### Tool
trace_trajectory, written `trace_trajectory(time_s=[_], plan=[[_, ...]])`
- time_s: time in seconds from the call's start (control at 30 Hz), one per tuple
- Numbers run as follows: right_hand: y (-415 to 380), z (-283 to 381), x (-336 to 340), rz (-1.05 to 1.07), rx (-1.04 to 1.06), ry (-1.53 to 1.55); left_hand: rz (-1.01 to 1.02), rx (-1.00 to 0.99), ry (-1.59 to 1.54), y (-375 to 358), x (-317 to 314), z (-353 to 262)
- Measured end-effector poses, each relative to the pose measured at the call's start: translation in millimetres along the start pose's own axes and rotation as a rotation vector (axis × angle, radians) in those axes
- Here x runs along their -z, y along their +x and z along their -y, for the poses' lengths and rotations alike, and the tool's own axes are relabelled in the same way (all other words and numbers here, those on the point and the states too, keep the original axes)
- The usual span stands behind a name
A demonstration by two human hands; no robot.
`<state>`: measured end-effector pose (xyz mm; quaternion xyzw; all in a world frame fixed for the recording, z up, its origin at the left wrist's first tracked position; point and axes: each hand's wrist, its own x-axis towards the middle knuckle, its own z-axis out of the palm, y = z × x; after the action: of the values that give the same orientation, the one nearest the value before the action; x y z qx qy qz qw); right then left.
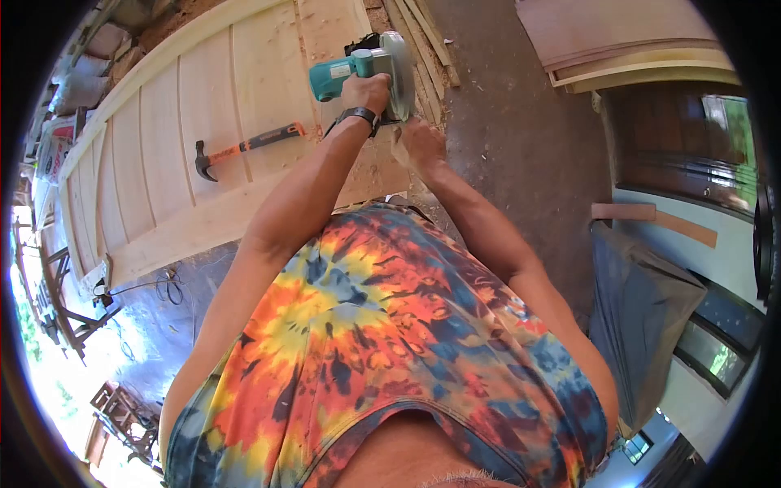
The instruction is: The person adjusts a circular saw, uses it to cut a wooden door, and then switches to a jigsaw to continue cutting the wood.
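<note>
right hand [425,145]: fingers curled by the saw's near edge, can't tell if pinching anything. orange-black claw hammer [248,152] lies on the wooden panel [167,138], grip lettering unreadable. left hand [369,93], watch on wrist, wrapped round the handle of the teal power saw [329,80] at the panel's right end; pale label illegible. far left, bag [55,150] with red print, unreadable, contents hidden.
</note>
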<state>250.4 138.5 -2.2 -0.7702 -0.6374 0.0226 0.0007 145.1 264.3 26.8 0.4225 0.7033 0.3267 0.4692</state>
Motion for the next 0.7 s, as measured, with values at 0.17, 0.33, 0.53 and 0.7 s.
trace_trajectory(time_s=[0.17,0.33,0.53,0.7], plan=[[5.2,-10.3,78.2,0.138,-0.137,0.082,0.105,-0.065,-0.07,-9.7,-2.0,1.5],[59.8,-17.8,129.4,-0.099,0.16,0.504,0.169,-0.151,-0.061,-29.4,20.4,-3.1],[113.9,1.7,145.4,-0.225,0.612,0.585,0.595,0.228,-0.345,-100.5,63.8,47.5],[147.4,-20.3,107.7,-0.373,0.77,0.528,0.892,0.747,-0.884,-121.7,1.6,66.8]])
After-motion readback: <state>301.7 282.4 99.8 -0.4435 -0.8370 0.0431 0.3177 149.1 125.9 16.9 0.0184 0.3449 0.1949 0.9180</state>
